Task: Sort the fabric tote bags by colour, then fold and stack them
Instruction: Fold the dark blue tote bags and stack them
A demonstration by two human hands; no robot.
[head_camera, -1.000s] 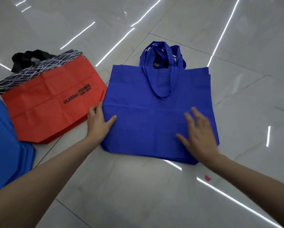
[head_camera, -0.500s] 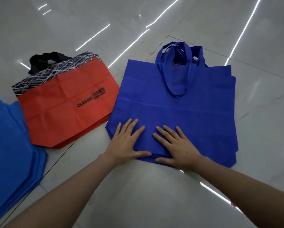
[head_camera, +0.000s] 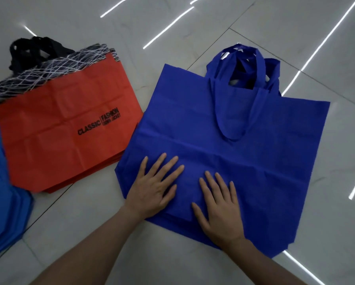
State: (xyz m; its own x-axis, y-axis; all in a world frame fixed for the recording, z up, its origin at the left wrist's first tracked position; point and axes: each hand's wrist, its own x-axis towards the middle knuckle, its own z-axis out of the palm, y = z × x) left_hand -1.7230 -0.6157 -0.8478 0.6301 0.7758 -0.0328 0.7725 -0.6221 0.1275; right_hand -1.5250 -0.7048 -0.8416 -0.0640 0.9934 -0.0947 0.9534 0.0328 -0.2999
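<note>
Hands: both lie palm down, fingers spread, flat on the near edge of the dark blue stack, gripping nothing.
Left hand [head_camera: 154, 189]: pressed onto the near left corner area of the top bag, fingers pointing far and slightly right.
Right hand [head_camera: 218, 204]: just beside the left hand, apart from it, flat on the fabric closer to the near edge, fingers pointing far and slightly left.
Forearms: bare, entering from the near edge of the scene and converging toward the stack.
Dark blue tote bags [head_camera: 244, 157]: a stack lying flat on the floor, right of centre; lower layers peek out along the near edge; a crease runs left to right across the top bag.
Blue handles [head_camera: 234, 112]: at the far side of the stack, one loop folded down onto the top bag, others bunched beyond the far edge.
Lighter blue bags [head_camera: 2, 192]: a layered pile at the near left, cut off by the frame.
Red tote bags [head_camera: 65, 136]: a stack left of the dark blue one, just beside it, printed "CLASSIC FASHION", with a black-and-white line-patterned band and black handles [head_camera: 35, 50] at the far end.
Floor [head_camera: 193, 33]: glossy pale tiles carrying streaks of reflected light.
</note>
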